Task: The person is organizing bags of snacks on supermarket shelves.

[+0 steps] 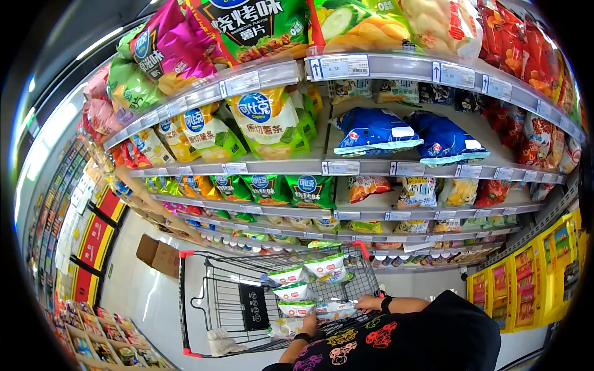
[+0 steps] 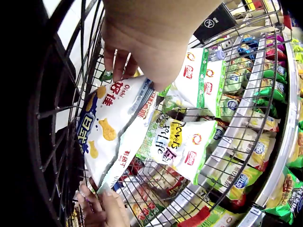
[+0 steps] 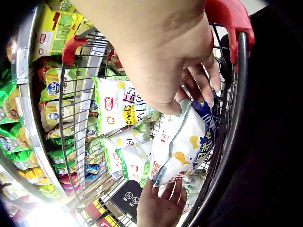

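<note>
A white snack bag with blue ends and gold fish-shaped pieces printed on it (image 2: 108, 125) lies across the near side of a shopping cart's basket. My left hand (image 1: 309, 324) grips one end of it, thumb on the crimped edge in the left wrist view. The other end is held by my right hand (image 3: 158, 71), its thumb at the bag's edge and fingers over the far side. Beside the bag, several white-and-green snack bags (image 1: 291, 291) rest in the black wire cart (image 1: 213, 272). One of them, with "Powerts" lettering (image 2: 175, 144), lies close to the held bag.
Shelves of chip bags curve in front of the cart, with a shelf edge (image 1: 365, 167) carrying price tags. A cardboard box (image 1: 158, 255) sits on the floor at left. Yellow display racks (image 1: 520, 278) stand at right. A whitish cloth-like item (image 1: 223, 342) hangs at the cart's near-left corner.
</note>
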The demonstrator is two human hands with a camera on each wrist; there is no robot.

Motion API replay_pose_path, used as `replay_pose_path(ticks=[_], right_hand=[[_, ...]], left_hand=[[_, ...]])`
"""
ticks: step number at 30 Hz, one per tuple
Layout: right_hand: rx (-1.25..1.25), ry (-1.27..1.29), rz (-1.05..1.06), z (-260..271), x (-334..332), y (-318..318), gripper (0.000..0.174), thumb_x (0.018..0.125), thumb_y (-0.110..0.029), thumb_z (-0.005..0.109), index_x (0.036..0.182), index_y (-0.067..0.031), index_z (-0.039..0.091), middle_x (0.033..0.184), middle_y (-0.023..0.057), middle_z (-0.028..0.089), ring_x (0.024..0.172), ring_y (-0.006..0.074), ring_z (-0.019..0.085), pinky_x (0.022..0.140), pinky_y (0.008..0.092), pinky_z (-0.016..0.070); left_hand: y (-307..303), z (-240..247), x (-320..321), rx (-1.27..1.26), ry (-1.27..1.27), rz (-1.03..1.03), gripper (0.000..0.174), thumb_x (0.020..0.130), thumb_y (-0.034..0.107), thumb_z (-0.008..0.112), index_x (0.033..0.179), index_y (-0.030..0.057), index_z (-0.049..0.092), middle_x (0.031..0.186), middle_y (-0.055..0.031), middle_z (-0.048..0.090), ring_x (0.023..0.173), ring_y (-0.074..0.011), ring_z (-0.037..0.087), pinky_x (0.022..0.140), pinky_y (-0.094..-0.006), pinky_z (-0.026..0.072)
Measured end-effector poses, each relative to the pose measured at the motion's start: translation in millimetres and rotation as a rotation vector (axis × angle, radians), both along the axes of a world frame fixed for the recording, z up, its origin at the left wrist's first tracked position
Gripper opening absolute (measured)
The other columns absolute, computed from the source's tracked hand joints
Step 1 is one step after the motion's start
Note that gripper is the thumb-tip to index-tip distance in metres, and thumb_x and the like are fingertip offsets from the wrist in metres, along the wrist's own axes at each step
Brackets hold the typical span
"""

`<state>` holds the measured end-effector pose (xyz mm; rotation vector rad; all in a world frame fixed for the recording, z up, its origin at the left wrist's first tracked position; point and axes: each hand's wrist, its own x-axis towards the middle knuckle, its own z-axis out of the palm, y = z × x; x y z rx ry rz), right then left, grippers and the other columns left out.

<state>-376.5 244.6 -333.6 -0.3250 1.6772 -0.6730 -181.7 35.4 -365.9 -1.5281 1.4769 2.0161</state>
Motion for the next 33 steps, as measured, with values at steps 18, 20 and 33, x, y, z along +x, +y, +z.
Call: replay_pose_path(ticks=[18, 20, 33], right_hand=[[-0.104, 0.085, 0.091, 7, 4, 5, 0.023, 0.069, -0.026, 0.069, 0.077, -0.0061, 0.059, 0.062, 0.0039, 0.059, 0.053, 0.0125, 0.055, 0.045, 0.027, 0.0433], [-0.083, 0.094, 0.127, 6, 4, 5, 0.022, 0.071, -0.021, 0.069, 0.08, -0.0049, 0.058, 0.068, 0.0033, 0.059, 0.059, 0.0114, 0.055, 0.049, 0.0253, 0.0436], [-0.122, 0.134, 0.225, 13, 5, 8, 0.014, 0.069, -0.015, 0.068, 0.072, -0.006, 0.058, 0.061, 0.002, 0.056, 0.052, 0.0104, 0.052, 0.046, 0.0249, 0.0403]], left_hand=[[8, 23, -4, 0.018, 0.027, 0.071, 0.028, 0.089, 0.033, 0.038, 0.102, 0.0114, 0.049, 0.083, -0.0046, 0.056, 0.07, -0.0168, 0.059, 0.056, -0.0316, 0.0419], [6, 26, -2, 0.039, 0.032, 0.069, 0.028, 0.089, 0.034, 0.039, 0.104, 0.0117, 0.048, 0.082, -0.0046, 0.056, 0.07, -0.0168, 0.059, 0.056, -0.0315, 0.042], [6, 18, 3, 0.014, -0.003, 0.049, 0.031, 0.087, 0.035, 0.045, 0.109, 0.0143, 0.046, 0.082, -0.0016, 0.057, 0.068, -0.014, 0.058, 0.054, -0.0313, 0.0404]])
